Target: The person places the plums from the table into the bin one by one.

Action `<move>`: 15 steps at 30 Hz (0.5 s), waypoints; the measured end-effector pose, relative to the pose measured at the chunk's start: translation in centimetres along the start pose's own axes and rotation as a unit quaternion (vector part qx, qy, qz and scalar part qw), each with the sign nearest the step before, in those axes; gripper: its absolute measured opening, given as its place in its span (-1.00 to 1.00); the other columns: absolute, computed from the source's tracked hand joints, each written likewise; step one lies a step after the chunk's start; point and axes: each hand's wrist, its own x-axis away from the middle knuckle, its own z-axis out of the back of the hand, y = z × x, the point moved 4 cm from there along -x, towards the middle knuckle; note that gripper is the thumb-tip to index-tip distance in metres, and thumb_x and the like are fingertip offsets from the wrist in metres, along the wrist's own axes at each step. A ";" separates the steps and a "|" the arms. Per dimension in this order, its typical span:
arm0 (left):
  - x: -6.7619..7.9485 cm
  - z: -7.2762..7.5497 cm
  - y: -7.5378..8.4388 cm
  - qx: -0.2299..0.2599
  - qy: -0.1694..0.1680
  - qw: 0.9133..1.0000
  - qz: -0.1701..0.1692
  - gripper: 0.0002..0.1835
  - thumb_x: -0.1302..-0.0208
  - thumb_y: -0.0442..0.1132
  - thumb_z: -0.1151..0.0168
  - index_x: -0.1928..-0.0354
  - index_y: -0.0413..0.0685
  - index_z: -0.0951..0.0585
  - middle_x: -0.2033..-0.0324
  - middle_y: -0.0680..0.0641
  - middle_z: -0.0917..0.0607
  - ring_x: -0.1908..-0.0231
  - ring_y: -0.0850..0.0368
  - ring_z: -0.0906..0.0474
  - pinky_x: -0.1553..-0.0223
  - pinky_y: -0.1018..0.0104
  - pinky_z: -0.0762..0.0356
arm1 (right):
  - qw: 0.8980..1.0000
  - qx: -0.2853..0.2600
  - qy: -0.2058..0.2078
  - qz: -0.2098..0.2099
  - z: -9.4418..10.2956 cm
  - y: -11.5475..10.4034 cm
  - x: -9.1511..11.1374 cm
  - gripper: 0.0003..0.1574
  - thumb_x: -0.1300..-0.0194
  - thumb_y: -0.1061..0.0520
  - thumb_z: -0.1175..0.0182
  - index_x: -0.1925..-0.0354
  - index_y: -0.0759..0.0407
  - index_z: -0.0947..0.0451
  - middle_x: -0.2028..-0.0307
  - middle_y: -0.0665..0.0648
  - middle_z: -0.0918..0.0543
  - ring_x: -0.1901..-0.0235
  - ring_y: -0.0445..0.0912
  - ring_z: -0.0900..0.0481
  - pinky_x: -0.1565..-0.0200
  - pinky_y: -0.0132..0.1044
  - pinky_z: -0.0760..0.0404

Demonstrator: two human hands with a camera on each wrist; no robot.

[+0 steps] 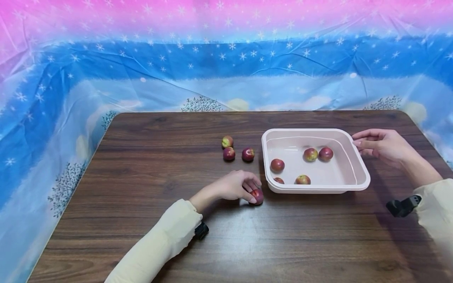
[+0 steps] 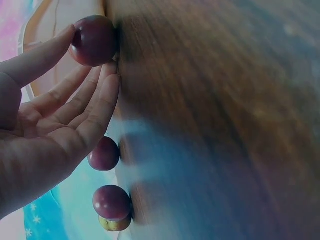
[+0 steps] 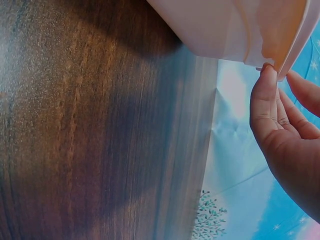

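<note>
My left hand (image 1: 238, 185) is at a small red apple (image 1: 257, 197) on the table, left of the basin's near corner. Its thumb presses the near side of the apple (image 2: 94, 41), while the other fingers reach round the far side, partly hidden. My right hand (image 1: 389, 147) pinches the right rim of a pale pink plastic basin (image 1: 318, 190); in the right wrist view, thumb and fingertips meet at the rim (image 3: 295, 42). Several red and yellow apples lie inside, including one (image 1: 277, 165) by the left wall and a pair (image 1: 310, 154) toward the back.
Three more apples lie left of the basin: a yellowish one (image 1: 227, 142), a dark red one (image 1: 229, 153) touching it in this view, and another (image 1: 248, 154) nearer the basin. All stand on a dark wooden table (image 1: 148, 157). A snowflake-printed cloth (image 1: 177, 59) hangs behind.
</note>
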 end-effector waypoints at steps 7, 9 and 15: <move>0.0 0.0 -0.1 -0.006 0.009 1.000 0.002 -0.63 0.03 -0.44 -0.37 0.12 -0.32 -0.54 0.30 -0.12 -0.66 0.29 0.15 -0.59 0.24 0.50 -0.47 | 1.000 0.003 -0.007 0.007 0.0 0.1 0.0 -0.66 -0.20 0.49 -0.05 0.29 0.14 -0.63 0.38 0.10 -0.68 0.38 -0.15 -0.63 0.38 -0.30 -0.60; 0.0 0.0 -0.2 -0.006 0.011 1.000 0.003 -0.63 0.03 -0.44 -0.37 0.12 -0.32 -0.54 0.31 -0.12 -0.66 0.29 0.15 -0.59 0.24 0.50 -0.47 | 1.000 0.010 -0.003 0.005 0.1 0.1 0.0 -0.66 -0.20 0.49 -0.05 0.30 0.13 -0.63 0.38 0.08 -0.68 0.38 -0.16 -0.63 0.38 -0.31 -0.60; 0.3 0.5 -0.2 -0.009 0.020 1.000 0.001 -0.63 0.02 -0.45 -0.36 0.10 -0.32 -0.55 0.28 -0.14 -0.66 0.27 0.14 -0.59 0.23 0.50 -0.47 | 1.000 0.013 0.000 0.002 0.1 0.1 0.0 -0.67 -0.20 0.47 -0.06 0.30 0.12 -0.64 0.39 0.08 -0.68 0.38 -0.16 -0.63 0.38 -0.31 -0.60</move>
